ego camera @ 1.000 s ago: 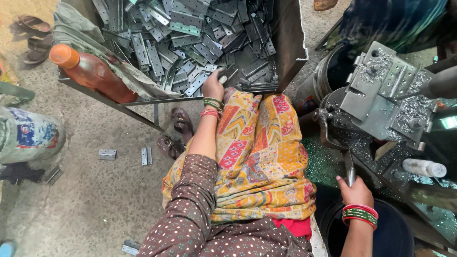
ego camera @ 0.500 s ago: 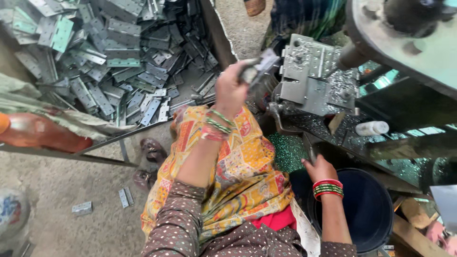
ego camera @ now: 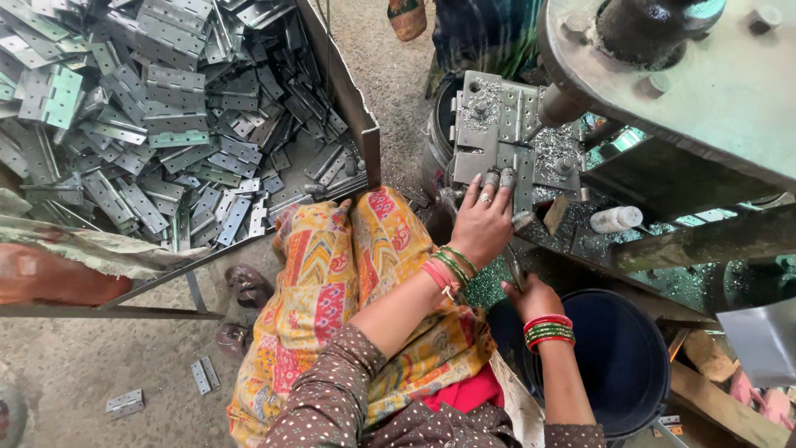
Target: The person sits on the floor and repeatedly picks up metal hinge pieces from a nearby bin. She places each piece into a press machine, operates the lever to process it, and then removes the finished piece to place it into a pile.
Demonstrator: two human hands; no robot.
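Observation:
My left hand reaches forward and presses a grey metal hinge onto the metal jig of a machine, fingers spread over the piece. My right hand is lower, fist closed around a thin metal lever handle beside the machine. Both wrists wear red and green bangles. Metal shavings cover the jig. A large pile of grey hinges fills an open tray at the left.
The tray's rusty edge runs past my knee. A dark blue bucket stands under the machine at right. A white bottle lies on the machine bed. Loose hinges and sandals lie on the concrete floor.
My left hand left the hinge pile, carried a hinge to the right and set it on the jig. The view swung toward the machine. My right hand stays on the lever.

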